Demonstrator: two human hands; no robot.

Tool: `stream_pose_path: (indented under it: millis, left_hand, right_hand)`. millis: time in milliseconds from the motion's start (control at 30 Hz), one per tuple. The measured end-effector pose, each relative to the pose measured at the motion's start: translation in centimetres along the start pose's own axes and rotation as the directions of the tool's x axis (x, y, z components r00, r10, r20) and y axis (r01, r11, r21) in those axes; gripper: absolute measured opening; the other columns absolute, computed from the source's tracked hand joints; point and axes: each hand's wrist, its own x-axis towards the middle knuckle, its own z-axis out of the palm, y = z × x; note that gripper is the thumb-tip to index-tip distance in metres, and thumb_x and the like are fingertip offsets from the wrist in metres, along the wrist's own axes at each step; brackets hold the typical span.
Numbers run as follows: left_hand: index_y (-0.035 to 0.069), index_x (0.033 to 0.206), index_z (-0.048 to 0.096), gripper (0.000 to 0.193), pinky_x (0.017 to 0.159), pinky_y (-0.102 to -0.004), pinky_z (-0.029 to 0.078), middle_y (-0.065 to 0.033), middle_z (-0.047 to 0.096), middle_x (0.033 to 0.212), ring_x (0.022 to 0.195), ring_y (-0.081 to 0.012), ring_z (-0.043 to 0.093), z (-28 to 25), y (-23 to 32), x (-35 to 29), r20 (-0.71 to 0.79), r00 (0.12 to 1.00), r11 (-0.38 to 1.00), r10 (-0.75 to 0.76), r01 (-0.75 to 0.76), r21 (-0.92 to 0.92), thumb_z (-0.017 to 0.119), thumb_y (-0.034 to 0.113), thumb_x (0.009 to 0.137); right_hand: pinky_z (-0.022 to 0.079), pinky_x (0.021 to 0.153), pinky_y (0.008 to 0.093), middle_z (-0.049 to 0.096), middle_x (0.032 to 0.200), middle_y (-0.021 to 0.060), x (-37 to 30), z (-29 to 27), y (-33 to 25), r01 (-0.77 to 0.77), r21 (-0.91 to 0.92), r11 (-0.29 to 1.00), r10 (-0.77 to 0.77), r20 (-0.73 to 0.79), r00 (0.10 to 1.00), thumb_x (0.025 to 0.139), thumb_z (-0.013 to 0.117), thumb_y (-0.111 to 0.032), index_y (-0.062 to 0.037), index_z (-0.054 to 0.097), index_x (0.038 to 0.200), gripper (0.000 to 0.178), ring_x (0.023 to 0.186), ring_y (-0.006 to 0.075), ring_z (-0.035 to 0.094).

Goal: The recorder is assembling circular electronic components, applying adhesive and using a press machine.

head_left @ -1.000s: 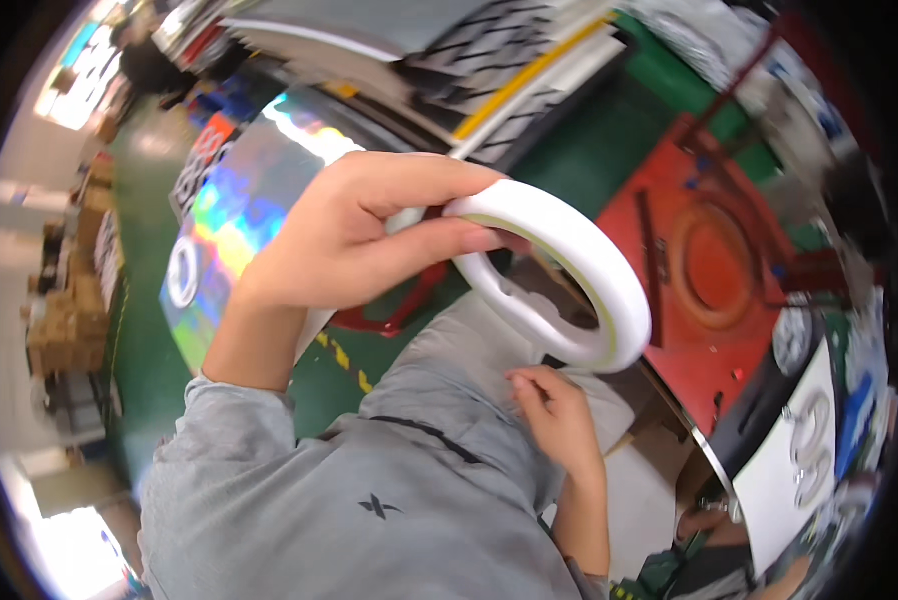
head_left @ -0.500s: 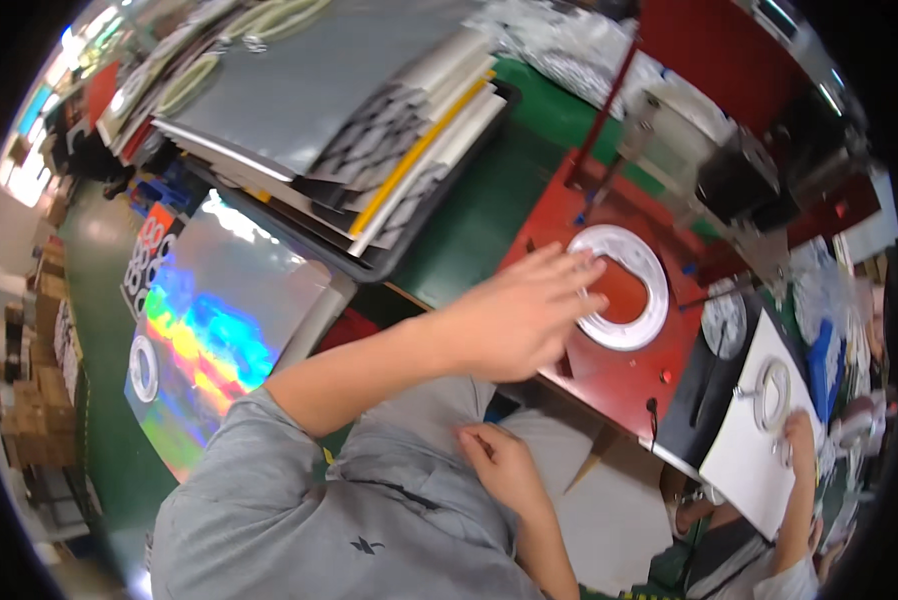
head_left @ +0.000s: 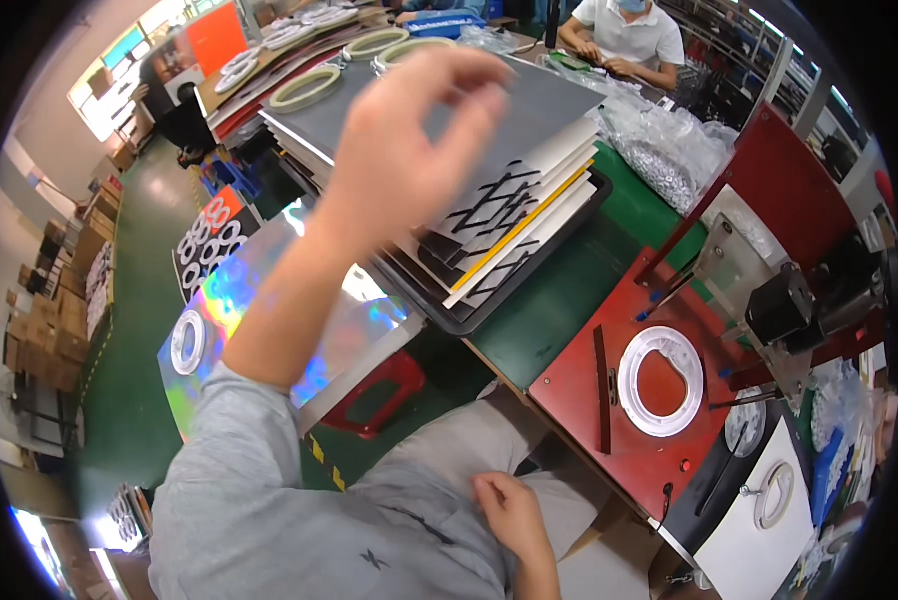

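My left hand [head_left: 409, 140] is raised over the stack of boards, its fingers bent and apart from the thumb, with nothing seen between them. Beneath it lies a dark grey sheet [head_left: 554, 90] on top of the stack. Cream rings [head_left: 307, 88] rest on that sheet, close to the hand. On my lap lies my right hand [head_left: 514, 515], fingers curled in and nothing showing in it. A white ring [head_left: 629, 380] sits flat on the red base plate [head_left: 569, 385] of a machine, away from both hands.
A black tray [head_left: 459, 325] holds the stacked boards. At left, a shiny rainbow sheet [head_left: 239, 290] carries another white ring [head_left: 188, 342]. The machine's raised red panel [head_left: 784, 165] stands at right. Beside it is a white board [head_left: 759, 530] with a ring. A person [head_left: 634, 40] works across the table.
My left hand has left the white ring on the red plate and swung up and left over the stack. The view has shifted. My right hand stays on my lap.
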Motion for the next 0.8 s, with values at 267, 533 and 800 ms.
stream_pose_path:
  millis: [267, 533, 800]
  left_hand:
    - [0.006, 0.150, 0.060, 0.075, 0.118, -0.0493, 0.043, -0.0311, 0.059, 0.149, 0.141, -0.0448, 0.055, -4.5, -22.7, 4.0, 0.168, 0.785, 0.718, -0.596, 0.427, 0.549, 0.046, 0.066, 0.106]
    - [0.004, 0.118, 0.078, 0.036, 0.091, -0.0366, 0.058, -0.0125, 0.080, 0.108, 0.101, -0.0228, 0.076, -3.5, -14.6, 4.1, 0.369, 0.765, 0.831, -0.528, 0.377, 0.408, 0.076, 0.026, 0.090]
    - [0.002, 0.113, 0.077, 0.027, 0.082, -0.0307, 0.057, -0.0078, 0.074, 0.103, 0.088, -0.0192, 0.069, -2.0, -0.6, -0.1, 0.471, 0.866, 0.969, -0.167, 0.056, 0.239, 0.076, 0.012, 0.088]
  right_hand:
    - [0.056, 0.073, 0.0339, 0.076, 0.095, 0.0153, 0.0, -0.3, -0.6, 0.044, -0.088, 0.995, -0.048, -0.045, 0.998, 0.105, 0.067, -0.016, -0.0020, 0.076, 0.111, 0.018, 0.082, 0.0252, 0.074]
    - [0.055, 0.071, 0.0338, 0.075, 0.090, 0.0153, -1.2, 1.1, 1.1, 0.025, 0.042, 0.999, -0.022, -0.068, 0.997, 0.104, 0.067, -0.014, -0.0007, 0.076, 0.110, 0.017, 0.078, 0.0247, 0.073]
    - [0.054, 0.077, 0.0310, 0.074, 0.099, 0.0085, 0.4, -1.2, -3.3, 0.124, 0.180, 0.976, -0.115, -0.058, 0.992, 0.103, 0.071, -0.013, -0.0006, 0.071, 0.125, 0.026, 0.085, 0.0165, 0.068]
